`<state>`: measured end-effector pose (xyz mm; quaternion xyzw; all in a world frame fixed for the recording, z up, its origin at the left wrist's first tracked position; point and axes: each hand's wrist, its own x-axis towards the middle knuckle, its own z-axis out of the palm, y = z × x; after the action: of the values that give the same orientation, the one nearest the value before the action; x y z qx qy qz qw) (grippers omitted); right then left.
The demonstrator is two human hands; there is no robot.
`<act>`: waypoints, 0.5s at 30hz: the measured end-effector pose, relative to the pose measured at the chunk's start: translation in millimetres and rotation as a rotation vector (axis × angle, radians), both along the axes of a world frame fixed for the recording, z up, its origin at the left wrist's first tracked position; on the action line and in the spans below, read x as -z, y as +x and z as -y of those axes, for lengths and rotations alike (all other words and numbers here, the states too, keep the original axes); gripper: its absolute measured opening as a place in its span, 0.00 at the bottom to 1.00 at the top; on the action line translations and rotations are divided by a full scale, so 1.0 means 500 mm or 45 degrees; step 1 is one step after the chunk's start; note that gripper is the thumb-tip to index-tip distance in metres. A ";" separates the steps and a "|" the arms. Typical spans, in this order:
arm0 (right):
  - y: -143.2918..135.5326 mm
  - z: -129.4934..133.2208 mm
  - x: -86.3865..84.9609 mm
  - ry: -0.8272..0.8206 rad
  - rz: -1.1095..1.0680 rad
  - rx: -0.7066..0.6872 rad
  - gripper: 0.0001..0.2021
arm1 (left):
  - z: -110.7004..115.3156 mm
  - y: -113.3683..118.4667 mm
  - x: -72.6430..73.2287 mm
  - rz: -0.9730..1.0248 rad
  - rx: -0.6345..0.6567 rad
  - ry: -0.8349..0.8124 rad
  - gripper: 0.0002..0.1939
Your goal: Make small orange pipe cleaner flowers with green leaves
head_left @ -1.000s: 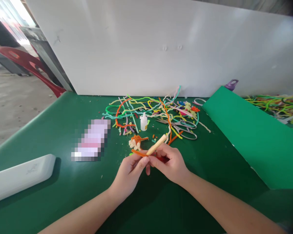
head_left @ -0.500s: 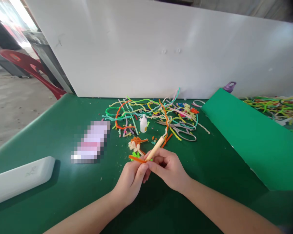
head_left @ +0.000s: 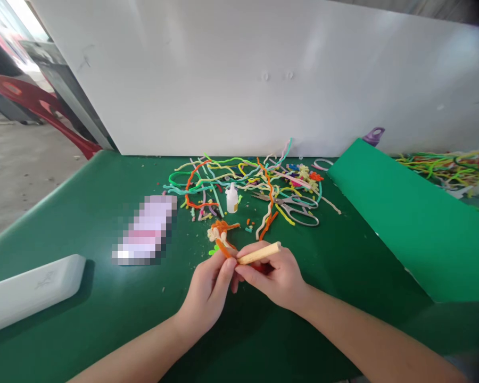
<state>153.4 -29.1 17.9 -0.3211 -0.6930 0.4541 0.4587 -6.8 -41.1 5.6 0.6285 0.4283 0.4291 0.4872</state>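
Near the front middle of the table my two hands meet. My left hand (head_left: 211,284) is closed, thumb and fingers pinching an orange pipe cleaner (head_left: 222,248) whose end sticks up to the left. Between the thumb and fingers of my right hand (head_left: 277,276) is a pale wooden stick (head_left: 261,254), tilted to the right; its lower end meets the pipe cleaner at my fingertips. Just beyond the hands lie pipe-cleaner shapes: an orange one (head_left: 219,227), a cream one (head_left: 213,234) and a bright green one partly hidden by my left hand.
Farther back stand a small white bottle (head_left: 232,199) and grey scissors (head_left: 299,205) among tangled colourful pipe cleaners (head_left: 223,181). A blurred phone-like object (head_left: 147,229) and a white case (head_left: 35,292) lie left. A green board (head_left: 407,218) lies right; a white panel (head_left: 223,80) rises behind.
The wooden stick has swung from pointing up and away to lying lower toward the right. The pipe cleaner's free end now points more upward. The view has shifted slightly.
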 end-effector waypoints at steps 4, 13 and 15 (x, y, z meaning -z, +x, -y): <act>0.010 -0.016 0.000 0.098 0.043 -0.070 0.09 | -0.007 -0.005 -0.005 0.055 0.004 -0.032 0.14; 0.022 -0.031 -0.004 0.267 0.276 0.090 0.08 | -0.019 0.004 -0.002 0.419 0.058 -0.248 0.13; 0.026 -0.036 -0.009 0.309 0.335 0.096 0.07 | -0.021 0.003 0.001 0.474 0.071 -0.285 0.13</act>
<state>166.3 -11.1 22.2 -0.3456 -0.7842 0.3037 0.4163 -5.5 -30.4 5.0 0.4919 0.3583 0.4739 0.6365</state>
